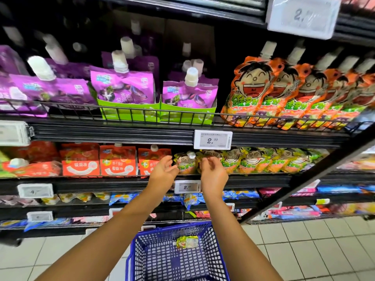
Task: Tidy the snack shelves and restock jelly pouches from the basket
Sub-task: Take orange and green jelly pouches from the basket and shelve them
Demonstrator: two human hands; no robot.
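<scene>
Landmark: the white electronic price tag reading "2.50", clipped to the black shelf edge.

Just below the tag, both hands are at the front of the yellow-green cartoon-face jelly pouch row. Left hand is palm-in, fingers loosely spread, beside the leftmost green pouch with a white spout cap; contact is likely but cannot be confirmed, and nothing is clamped. Right hand has fingers curled toward the next pouch; whether it pinches it I cannot tell. Probably the two hands bracket the pouch to stand it upright and face it forward.

Well below the tag, the blue plastic mesh basket stands on the pale tiled floor, with one green-yellow pouch left inside. Judged: restocking nearly finished.

Left of the hands: red-orange spouted pouches, faced out. Above the tag: purple spouted pouches in green card trays, printed "西梅"; to the right above, orange laughing-face pouches, green lettering not legible. A smaller tag under the hands shows "2."; remaining digits blurred.
</scene>
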